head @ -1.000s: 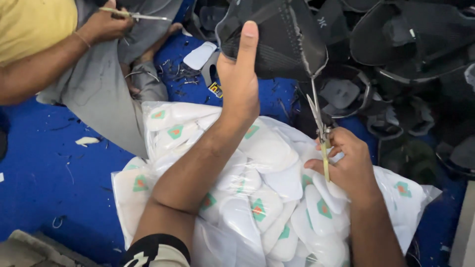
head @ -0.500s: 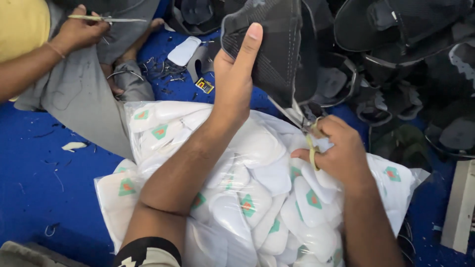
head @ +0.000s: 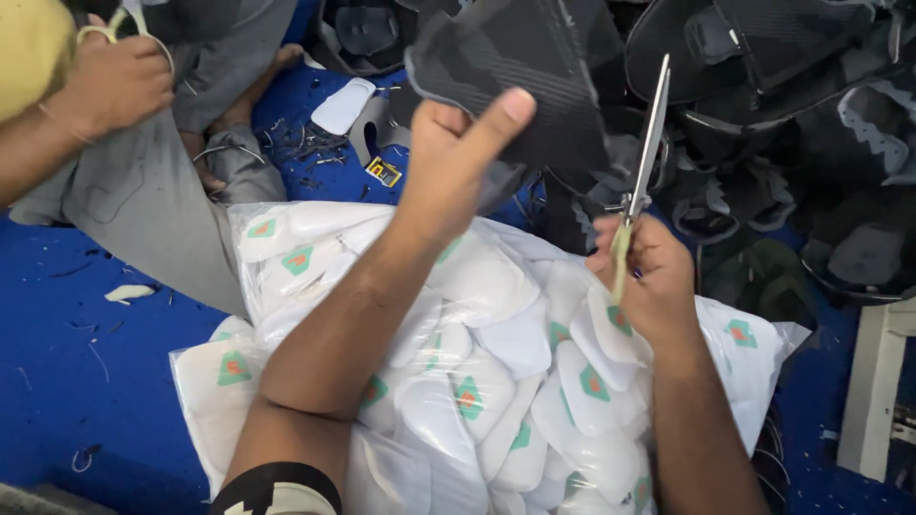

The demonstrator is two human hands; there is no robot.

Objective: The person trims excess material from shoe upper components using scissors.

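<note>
Above the bag of white pads (head: 496, 381), the dark fabric piece (head: 515, 86) sat pinched in the left hand (head: 448, 157), thumb up. Just right of it, the right hand (head: 644, 277) gripped scissors (head: 647, 143), blades pointing upward.

Footwear workshop, probably. Heap of dark cut shoe-upper pieces (head: 763, 86) across blue work surface (head: 86, 381); clear bag of white insole-shaped pads (head: 477, 381) in front; thread scraps (head: 305, 143) scattered; co-worker's hand (head: 110, 81) with scissors alongside.
</note>
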